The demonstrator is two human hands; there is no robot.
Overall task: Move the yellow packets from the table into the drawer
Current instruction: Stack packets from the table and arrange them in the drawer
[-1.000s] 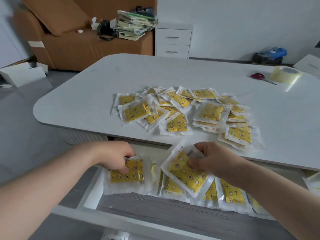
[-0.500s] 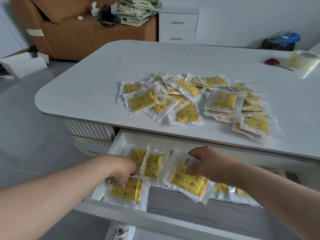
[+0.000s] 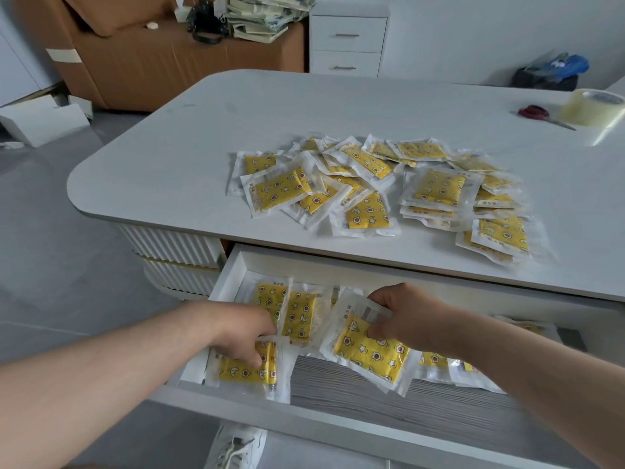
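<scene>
Placing step: left hand (image 3: 245, 336) presses a packet (image 3: 247, 368) into the drawer (image 3: 338, 419) at 7 o'clock; right hand (image 3: 402, 316) grip pinches another packet (image 3: 368, 355). Next, release both, then reach for the tabletop (image 3: 169, 157) pile (image 3: 382, 187) at 12.

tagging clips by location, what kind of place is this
Probably a home living room or home office: a brown sofa piled with papers, a white drawer cabinet by the wall, and a white table with a pull-out drawer.
</scene>
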